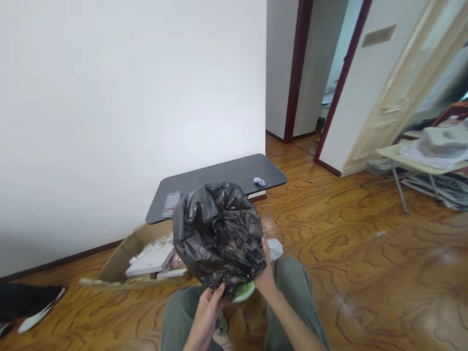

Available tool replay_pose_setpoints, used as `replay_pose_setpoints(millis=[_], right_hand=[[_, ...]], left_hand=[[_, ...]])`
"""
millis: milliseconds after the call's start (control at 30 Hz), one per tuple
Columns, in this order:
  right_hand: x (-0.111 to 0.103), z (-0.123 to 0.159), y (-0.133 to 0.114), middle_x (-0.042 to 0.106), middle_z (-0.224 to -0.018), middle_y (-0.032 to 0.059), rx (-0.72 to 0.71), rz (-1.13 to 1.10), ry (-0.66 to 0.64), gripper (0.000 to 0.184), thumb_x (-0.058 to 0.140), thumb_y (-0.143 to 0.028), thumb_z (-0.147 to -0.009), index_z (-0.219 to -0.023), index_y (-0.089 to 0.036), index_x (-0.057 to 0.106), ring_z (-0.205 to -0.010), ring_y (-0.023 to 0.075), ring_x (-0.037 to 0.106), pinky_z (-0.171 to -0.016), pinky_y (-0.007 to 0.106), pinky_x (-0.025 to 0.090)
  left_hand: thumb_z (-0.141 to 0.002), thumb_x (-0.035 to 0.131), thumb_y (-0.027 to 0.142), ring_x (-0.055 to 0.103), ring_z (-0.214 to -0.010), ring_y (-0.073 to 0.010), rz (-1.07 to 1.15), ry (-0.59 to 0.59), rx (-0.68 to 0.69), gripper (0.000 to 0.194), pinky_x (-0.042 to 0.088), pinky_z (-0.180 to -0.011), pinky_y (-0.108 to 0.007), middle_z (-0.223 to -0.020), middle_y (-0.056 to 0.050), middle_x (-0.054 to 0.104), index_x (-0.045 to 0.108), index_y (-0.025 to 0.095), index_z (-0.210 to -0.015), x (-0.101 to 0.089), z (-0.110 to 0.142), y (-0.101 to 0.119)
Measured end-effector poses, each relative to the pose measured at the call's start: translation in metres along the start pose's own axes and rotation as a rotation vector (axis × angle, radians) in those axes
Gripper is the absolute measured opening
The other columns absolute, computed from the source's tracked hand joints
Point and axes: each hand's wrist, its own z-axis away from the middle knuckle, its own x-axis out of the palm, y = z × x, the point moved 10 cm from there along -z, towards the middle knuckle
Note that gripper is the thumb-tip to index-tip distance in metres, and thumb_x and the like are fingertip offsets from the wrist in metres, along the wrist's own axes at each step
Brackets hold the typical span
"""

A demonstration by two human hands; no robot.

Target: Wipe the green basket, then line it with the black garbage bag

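Note:
A black plastic bag (215,234), crumpled and puffed up, is held above my knees. Part of a green object with a pale rim (244,292) shows under the bag's lower edge; the bag covers the rest of it. With thumb and fingers, my left hand (209,312) pinches the bag's near edge. On the right side, my right hand (266,273) is closed on the bag, its fingers partly hidden behind the plastic.
Beyond the bag stands a low dark table (212,168) with a crumpled paper (259,182) on it. A cardboard box (120,253) with white packages is at left, near another person's shoe (42,312). A loaded folding table (420,161) stands right.

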Motion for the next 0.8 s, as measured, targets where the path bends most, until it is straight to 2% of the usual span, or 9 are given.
replay_pose_setpoints(millis=[133,200,333,433,533,600,700,733,800], right_hand=[[-0.012,-0.011,-0.053,0.020,-0.174,0.0085,-0.224,0.076,-0.069,0.070,0.058,-0.005,-0.084,-0.149,-0.030,0.053,-0.161,0.0287,0.023,-0.128,0.059,0.029],[-0.010,-0.007,-0.063,0.034,-0.169,0.0083,-0.275,0.092,-0.147,0.055,0.054,-0.001,-0.079,-0.125,-0.025,0.068,-0.159,0.0278,0.027,-0.127,0.057,0.030],[0.000,0.017,-0.050,0.067,-0.139,0.0100,-0.190,0.078,-0.368,0.048,0.052,-0.002,-0.077,-0.117,-0.022,0.068,-0.142,0.0235,0.054,-0.121,0.049,0.043],[0.000,0.043,-0.030,0.072,-0.124,0.0097,-0.017,0.121,-0.466,0.047,0.053,-0.007,-0.077,-0.120,-0.021,0.068,-0.121,0.0226,0.066,-0.109,0.042,0.052],[-0.003,0.067,-0.024,0.072,-0.112,0.0091,0.056,0.143,-0.485,0.040,0.050,-0.007,-0.076,-0.109,-0.020,0.068,-0.110,0.0221,0.068,-0.100,0.037,0.054],[-0.002,0.078,-0.023,0.070,-0.103,0.0079,0.081,0.134,-0.489,0.032,0.048,-0.008,-0.077,-0.100,-0.020,0.067,-0.103,0.0214,0.067,-0.094,0.035,0.054],[0.004,0.090,-0.012,0.065,-0.091,0.0056,0.160,0.151,-0.486,0.016,0.050,-0.011,-0.078,-0.087,-0.020,0.060,-0.090,0.0199,0.064,-0.085,0.032,0.053],[0.006,0.094,-0.005,0.063,-0.090,0.0051,0.202,0.161,-0.486,0.014,0.051,-0.012,-0.078,-0.086,-0.020,0.059,-0.088,0.0195,0.062,-0.084,0.032,0.052],[0.011,0.103,0.011,0.064,-0.094,0.0051,0.294,0.159,-0.524,0.025,0.056,-0.011,-0.077,-0.100,-0.018,0.063,-0.090,0.0195,0.062,-0.088,0.033,0.052]], left_hand=[[-0.057,0.097,0.053,0.073,-0.081,-0.0227,0.038,0.028,-0.010,0.053,0.059,-0.069,-0.031,-0.093,-0.010,0.080,0.077,0.012,-0.085,-0.024,0.035,-0.019],[-0.062,0.094,0.054,0.073,-0.078,-0.0214,0.062,0.059,0.030,0.051,0.058,-0.067,-0.029,-0.093,-0.010,0.079,0.076,0.013,-0.086,-0.042,0.044,-0.013],[-0.066,0.090,0.060,0.073,-0.079,-0.0210,0.145,0.218,0.198,0.058,0.060,-0.069,-0.032,-0.093,-0.008,0.077,0.071,0.017,-0.099,-0.094,0.059,0.024],[-0.078,0.081,0.059,0.073,-0.101,-0.0250,-0.036,0.310,0.448,0.059,0.062,-0.082,-0.037,-0.121,-0.013,0.073,0.064,0.022,-0.122,-0.113,0.076,0.070],[-0.083,0.079,0.045,0.057,-0.137,-0.0294,-0.396,0.286,0.701,0.066,0.051,-0.111,-0.045,-0.153,-0.014,0.055,0.055,0.026,-0.141,-0.089,0.085,0.105],[-0.077,0.083,0.036,0.044,-0.149,-0.0315,-0.613,0.152,0.736,0.081,0.039,-0.122,-0.050,-0.160,-0.014,0.048,0.050,0.025,-0.150,-0.057,0.068,0.101],[-0.061,0.085,0.018,0.061,-0.132,-0.0320,-0.746,-0.120,0.473,0.057,0.038,-0.122,-0.048,-0.134,-0.011,0.071,0.077,0.024,-0.117,-0.025,0.011,0.050],[-0.057,0.082,0.013,0.069,-0.118,-0.0316,-0.708,-0.110,0.342,0.042,0.042,-0.118,-0.047,-0.114,-0.010,0.079,0.081,0.025,-0.097,-0.029,-0.010,0.031],[-0.058,0.076,0.014,0.073,-0.100,-0.0307,-0.659,-0.072,0.281,0.023,0.048,-0.110,-0.047,-0.092,-0.009,0.081,0.080,0.023,-0.079,-0.037,-0.039,0.012]])
